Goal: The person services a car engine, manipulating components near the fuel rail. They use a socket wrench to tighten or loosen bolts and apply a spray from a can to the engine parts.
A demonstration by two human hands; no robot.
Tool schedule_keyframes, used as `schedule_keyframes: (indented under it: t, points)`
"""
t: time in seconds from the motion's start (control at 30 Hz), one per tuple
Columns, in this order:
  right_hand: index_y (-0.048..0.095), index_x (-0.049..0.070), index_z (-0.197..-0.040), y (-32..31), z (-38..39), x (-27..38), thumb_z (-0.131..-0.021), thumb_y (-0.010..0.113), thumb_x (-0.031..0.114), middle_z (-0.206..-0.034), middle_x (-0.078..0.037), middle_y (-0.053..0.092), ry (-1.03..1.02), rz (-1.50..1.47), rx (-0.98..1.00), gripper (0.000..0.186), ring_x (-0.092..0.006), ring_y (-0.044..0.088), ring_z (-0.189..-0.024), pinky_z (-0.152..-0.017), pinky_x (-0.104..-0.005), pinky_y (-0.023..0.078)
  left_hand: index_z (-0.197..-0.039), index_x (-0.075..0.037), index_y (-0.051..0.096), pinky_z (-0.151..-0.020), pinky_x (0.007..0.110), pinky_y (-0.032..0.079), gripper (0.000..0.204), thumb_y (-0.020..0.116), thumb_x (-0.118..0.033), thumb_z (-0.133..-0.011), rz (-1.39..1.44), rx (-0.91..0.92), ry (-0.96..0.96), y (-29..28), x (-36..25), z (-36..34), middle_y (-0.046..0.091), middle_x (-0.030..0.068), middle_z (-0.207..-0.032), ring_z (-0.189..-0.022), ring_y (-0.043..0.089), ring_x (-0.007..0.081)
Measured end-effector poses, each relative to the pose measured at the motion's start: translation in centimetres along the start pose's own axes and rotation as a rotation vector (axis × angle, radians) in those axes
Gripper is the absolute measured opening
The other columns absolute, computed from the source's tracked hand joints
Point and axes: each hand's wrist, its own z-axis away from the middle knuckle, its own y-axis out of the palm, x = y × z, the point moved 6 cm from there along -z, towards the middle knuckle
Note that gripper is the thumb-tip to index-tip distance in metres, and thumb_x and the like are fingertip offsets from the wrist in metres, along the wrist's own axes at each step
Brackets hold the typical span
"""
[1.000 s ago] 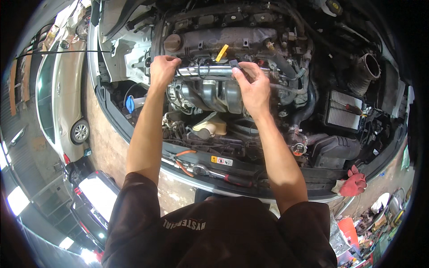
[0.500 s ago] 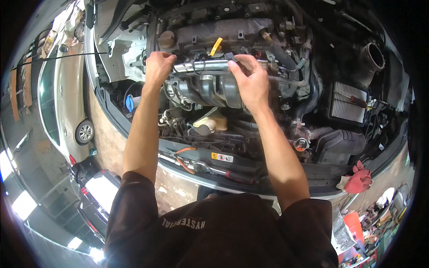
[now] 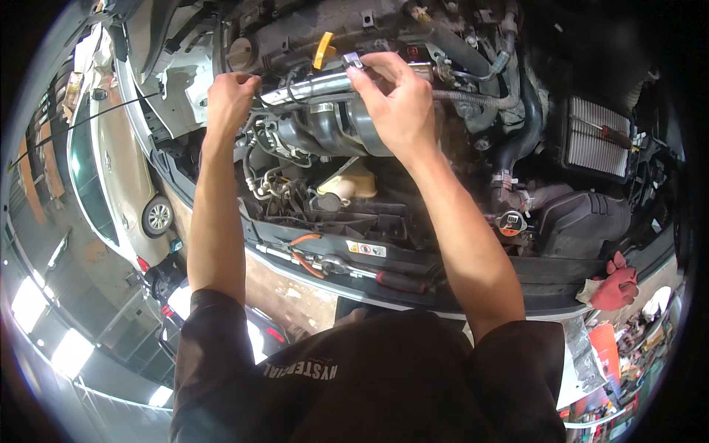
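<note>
Over the engine, my right hand (image 3: 402, 103) pinches a small dark block with a shiny face (image 3: 352, 60) between thumb and fingertips. The block sits just above a shiny metal rail (image 3: 314, 90) that runs across the engine. My left hand (image 3: 230, 102) is closed by the rail's left end, its fingertips pressed together. Whatever those fingers grip is hidden from view. A yellow pull handle (image 3: 323, 50) stands up behind the rail, between my hands. Dark curved intake pipes (image 3: 354, 127) lie on the near side of the rail.
Orange-handled pliers (image 3: 304, 255) and a ratchet (image 3: 336, 264) lie along the front edge of the engine bay, near a dark-red-handled tool (image 3: 402, 280). A pleated filter (image 3: 594, 136) with a screwdriver (image 3: 613, 134) on it is at the right. A red glove (image 3: 614, 286) rests on the right front edge.
My view has shifted, so the engine appears turned slightly. The dark block in my right hand has tilted and shows a shiny face. My left hand remains closed by the rail's left end.
</note>
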Motion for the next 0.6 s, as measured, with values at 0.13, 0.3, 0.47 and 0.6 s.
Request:
schedule_keyframes:
  t: [0.13, 0.3, 0.47, 0.6]
  points:
    - [0.074, 0.0, -0.111, -0.4, -0.1, 0.5, -0.094, 0.078, 0.028, -0.104, -0.02, 0.079, -0.092, 0.049, -0.039, 0.033, -0.0304, 0.078, -0.084, -0.078, -0.0379, 0.06, -0.116, -0.003, 0.08, -0.092, 0.038, 0.056, 0.04, 0.07, -0.037, -0.098, -0.022, 0.031, -0.012, -0.1, -0.5, 0.1, 0.081, 0.0173, -0.105, -0.1, 0.078, 0.0292]
    - [0.074, 0.001, -0.112, -0.3, 0.0, 0.3, -0.093, 0.079, 0.028, -0.104, -0.019, 0.079, -0.111, 0.05, -0.045, 0.033, -0.0298, 0.078, -0.082, -0.077, -0.0379, 0.059, -0.118, -0.004, 0.08, -0.092, 0.036, 0.056, 0.041, 0.07, -0.039, -0.098, -0.035, -0.006, 0.007, -0.2, -0.5, 0.9, 0.081, 0.016, -0.104, -0.101, 0.078, 0.0279]
    - [0.074, 0.0, -0.112, 0.4, 0.0, -0.4, -0.094, 0.079, 0.028, -0.104, -0.018, 0.08, -0.024, 0.002, -0.009, 0.033, -0.0285, 0.079, -0.086, -0.079, -0.0354, 0.059, -0.116, -0.004, 0.081, -0.092, 0.038, 0.057, 0.039, 0.072, -0.038, -0.098, 0.016, -0.063, -0.031, 0.2, -0.3, 2.1, 0.081, 0.0171, -0.104, -0.1, 0.078, 0.0299]
    - [0.074, -0.002, -0.114, -1.0, -0.3, 0.0, -0.095, 0.079, 0.025, -0.106, -0.022, 0.079, 0.062, -0.012, -0.036, 0.034, -0.028, 0.079, -0.099, -0.084, -0.0374, 0.06, -0.115, -0.002, 0.079, -0.088, 0.043, 0.057, 0.042, 0.068, -0.04, -0.101, -0.07, -0.118, 0.082, 1.3, -1.3, 1.0, 0.079, 0.0215, -0.099, -0.096, 0.078, 0.0349]
